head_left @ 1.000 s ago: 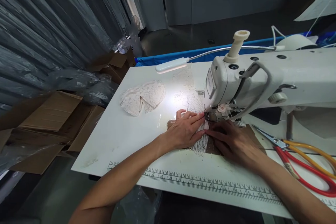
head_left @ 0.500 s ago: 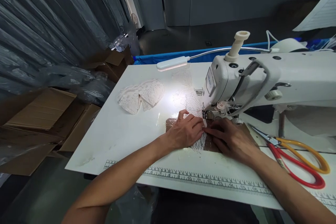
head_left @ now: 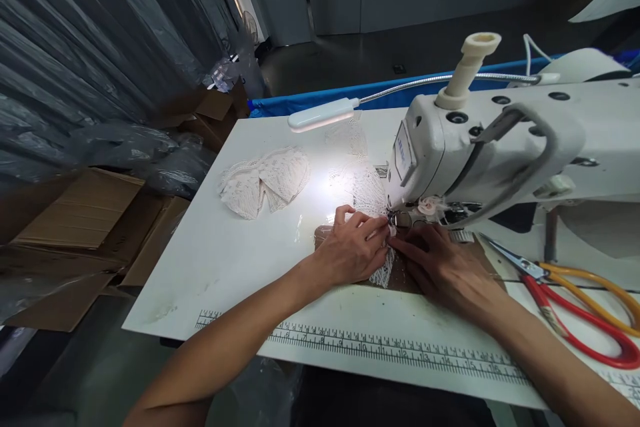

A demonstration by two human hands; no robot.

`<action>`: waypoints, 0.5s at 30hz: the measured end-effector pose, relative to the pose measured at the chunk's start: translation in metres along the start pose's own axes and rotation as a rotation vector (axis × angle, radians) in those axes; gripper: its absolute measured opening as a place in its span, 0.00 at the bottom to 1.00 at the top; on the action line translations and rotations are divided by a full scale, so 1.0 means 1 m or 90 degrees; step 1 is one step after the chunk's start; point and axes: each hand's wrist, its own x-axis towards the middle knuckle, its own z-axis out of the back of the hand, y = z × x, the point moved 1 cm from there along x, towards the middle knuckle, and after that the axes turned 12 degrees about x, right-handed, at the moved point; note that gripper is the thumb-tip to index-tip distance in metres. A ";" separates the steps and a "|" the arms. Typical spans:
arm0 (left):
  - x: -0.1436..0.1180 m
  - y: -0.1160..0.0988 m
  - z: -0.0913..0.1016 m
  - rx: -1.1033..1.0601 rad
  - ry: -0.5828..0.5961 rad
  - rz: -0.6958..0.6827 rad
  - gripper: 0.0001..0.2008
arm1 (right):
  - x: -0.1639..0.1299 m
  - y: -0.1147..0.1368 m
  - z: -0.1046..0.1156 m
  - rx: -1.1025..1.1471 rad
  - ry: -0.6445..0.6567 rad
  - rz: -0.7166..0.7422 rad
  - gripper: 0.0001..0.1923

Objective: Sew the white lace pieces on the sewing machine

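A strip of white lace (head_left: 384, 270) lies under the needle area of a white sewing machine (head_left: 425, 140), over a brown plate (head_left: 403, 277) on the table. My left hand (head_left: 353, 247) bears down on the lace from the left, its fingers bent and its thumb side near the presser foot (head_left: 395, 219). From the right, my right hand (head_left: 440, 260) meets it, index finger stretched along the lace edge just below the foot. The fingertips of both hands almost touch. More lace (head_left: 367, 187) spreads out behind the foot, partly lost in the lamp's glare.
Scissors (head_left: 537, 273) with red and orange handles lie right of my right hand. A folded lace piece (head_left: 265, 180) rests at the left of the table. A lamp (head_left: 323, 115) hangs over the back. A printed ruler (head_left: 360, 343) runs along the front edge; cardboard boxes (head_left: 80, 213) stand left.
My viewpoint has shifted slightly, so the machine and scissors appear larger and further right. Both hands stay at the presser foot, with little visible movement of the lace.
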 end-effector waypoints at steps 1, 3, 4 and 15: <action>0.001 0.000 0.000 -0.002 0.004 0.005 0.15 | 0.001 0.001 0.001 -0.013 -0.003 -0.002 0.19; 0.002 0.001 0.002 -0.007 0.013 0.014 0.16 | 0.003 0.002 0.001 -0.038 -0.008 -0.011 0.19; 0.003 0.001 0.002 -0.009 0.019 0.018 0.17 | 0.004 0.003 0.001 -0.051 -0.008 -0.018 0.19; 0.009 -0.010 0.002 0.033 0.065 0.093 0.18 | 0.004 -0.002 -0.001 -0.083 0.002 -0.071 0.19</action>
